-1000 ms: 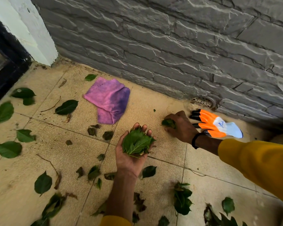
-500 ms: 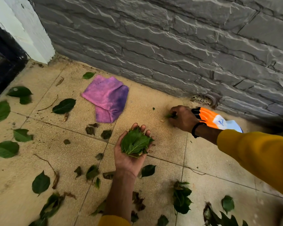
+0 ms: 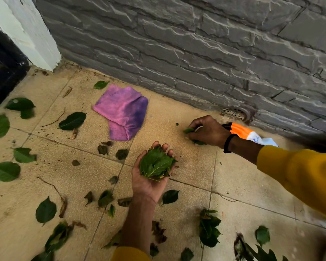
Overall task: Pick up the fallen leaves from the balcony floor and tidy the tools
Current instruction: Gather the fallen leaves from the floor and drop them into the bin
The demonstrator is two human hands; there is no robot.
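Since a second ago my right hand [image 3: 207,131] has closed around a leaf by the drain [image 3: 233,113]. Left hand [image 3: 151,176] cups a wad of leaves [image 3: 155,163], palm up. I judge it early: leaves still litter the floor [image 3: 192,162], glove [image 3: 250,133] beside the drain untidied.

Soft, even daylight fills the scene, bright without glare. Shadows are faint: only a thin dark edge under the purple cloth [image 3: 123,112] and the leaves nearby. Around the cloth the tiled floor [image 3: 192,166] is sharp; towards the frame's bottom corners leaves smear with blur, and the stone wall [image 3: 196,53] bows from wide-angle distortion.
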